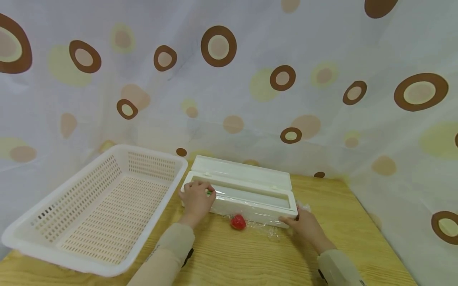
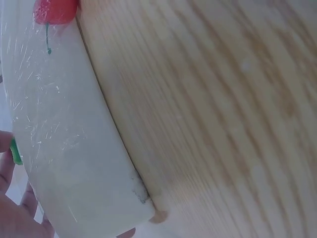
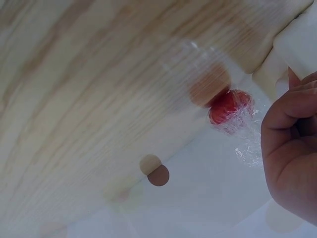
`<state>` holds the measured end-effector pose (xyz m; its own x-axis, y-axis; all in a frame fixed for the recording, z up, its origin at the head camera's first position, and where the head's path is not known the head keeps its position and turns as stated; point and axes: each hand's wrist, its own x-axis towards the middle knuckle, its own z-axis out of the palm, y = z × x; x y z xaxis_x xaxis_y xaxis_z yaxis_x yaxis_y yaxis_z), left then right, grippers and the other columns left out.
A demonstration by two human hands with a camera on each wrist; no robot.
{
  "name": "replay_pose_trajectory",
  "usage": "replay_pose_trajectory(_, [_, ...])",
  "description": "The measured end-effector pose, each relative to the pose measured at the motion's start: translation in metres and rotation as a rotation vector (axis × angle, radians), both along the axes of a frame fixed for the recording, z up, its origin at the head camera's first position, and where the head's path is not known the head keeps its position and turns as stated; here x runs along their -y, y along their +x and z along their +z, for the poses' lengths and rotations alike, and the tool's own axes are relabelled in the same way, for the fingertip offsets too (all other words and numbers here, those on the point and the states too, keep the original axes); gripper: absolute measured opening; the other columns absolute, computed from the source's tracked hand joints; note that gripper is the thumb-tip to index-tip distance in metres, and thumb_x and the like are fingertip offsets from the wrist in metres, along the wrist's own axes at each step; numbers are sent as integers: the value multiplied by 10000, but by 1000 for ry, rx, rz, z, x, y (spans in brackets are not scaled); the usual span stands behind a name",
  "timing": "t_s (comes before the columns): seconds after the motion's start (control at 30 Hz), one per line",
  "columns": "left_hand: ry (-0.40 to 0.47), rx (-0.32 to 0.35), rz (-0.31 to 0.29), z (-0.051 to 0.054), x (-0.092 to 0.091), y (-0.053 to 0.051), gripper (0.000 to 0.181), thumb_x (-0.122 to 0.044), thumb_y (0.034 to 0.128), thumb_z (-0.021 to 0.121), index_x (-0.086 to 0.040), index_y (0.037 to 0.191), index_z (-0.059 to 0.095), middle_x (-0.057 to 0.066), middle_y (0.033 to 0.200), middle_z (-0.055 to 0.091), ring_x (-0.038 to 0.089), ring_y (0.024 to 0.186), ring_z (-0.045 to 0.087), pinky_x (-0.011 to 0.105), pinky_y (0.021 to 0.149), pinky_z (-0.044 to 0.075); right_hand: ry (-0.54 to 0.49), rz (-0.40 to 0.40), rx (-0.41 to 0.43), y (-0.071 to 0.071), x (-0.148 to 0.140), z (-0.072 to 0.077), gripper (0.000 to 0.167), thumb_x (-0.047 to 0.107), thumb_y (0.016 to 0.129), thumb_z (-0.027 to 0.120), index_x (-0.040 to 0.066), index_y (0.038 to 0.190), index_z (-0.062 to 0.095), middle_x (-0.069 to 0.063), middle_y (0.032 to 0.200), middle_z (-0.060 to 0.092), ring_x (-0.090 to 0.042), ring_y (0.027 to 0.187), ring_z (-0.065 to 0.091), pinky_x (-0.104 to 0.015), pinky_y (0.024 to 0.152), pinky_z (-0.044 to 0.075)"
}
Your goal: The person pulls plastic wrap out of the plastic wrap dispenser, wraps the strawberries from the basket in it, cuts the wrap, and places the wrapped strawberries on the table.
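A long white cling film dispenser (image 1: 250, 211) lies on the table with its lid (image 1: 243, 171) raised. Clear film (image 2: 54, 114) stretches over its front. At its left end my left hand (image 1: 196, 197) pinches a small green piece (image 2: 16, 151), which looks like a cutter slider. My right hand (image 1: 305, 225) grips the dispenser's right end, thumb on the front. Before the box sits a red fruit-like item (image 1: 237, 222) with a green stem, under film. Beside my right hand, a second red item (image 3: 228, 106) is wrapped in crumpled film; its kind cannot be told.
A large white slotted basket (image 1: 157, 228) stands at the left of the wooden table (image 1: 250, 262). Behind the table hangs a patterned sheet (image 1: 250, 99) with brown and yellow spots, which also runs along the right side.
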<state>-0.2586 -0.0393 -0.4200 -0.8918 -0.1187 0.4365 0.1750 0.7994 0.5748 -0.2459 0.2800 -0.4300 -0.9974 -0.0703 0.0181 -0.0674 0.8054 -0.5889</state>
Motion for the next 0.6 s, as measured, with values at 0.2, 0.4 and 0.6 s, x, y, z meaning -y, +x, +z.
replay_pose_trajectory(0.2, [48, 10, 7, -1, 1, -2, 94, -257, 846, 671, -203, 771, 650, 74, 1156, 583, 398, 1127, 437, 628, 917, 270, -13, 4, 2, 0, 0, 0, 777, 472, 821, 653, 1, 1364, 358, -17, 633, 533, -119, 532, 459, -266, 469, 392])
replay_pose_trajectory(0.4, [101, 1, 16, -1, 3, -1, 88, -213, 831, 681, -173, 759, 651, 127, 1238, 524, 408, 1159, 413, 615, 926, 264, 8, 6, 17, 1, 0, 2, 916, 455, 831, 649, -97, 1424, 223, 3, 589, 498, -103, 509, 427, -250, 459, 372])
replay_pose_trajectory(0.6, [148, -25, 54, -2, 5, -1, 94, -166, 824, 681, -123, 749, 642, 166, 1287, 467, 395, 1185, 376, 579, 968, 281, 6, 8, 25, 2, -1, 2, 975, 477, 826, 645, -84, 1451, 149, 0, 594, 509, -98, 503, 436, -257, 471, 385])
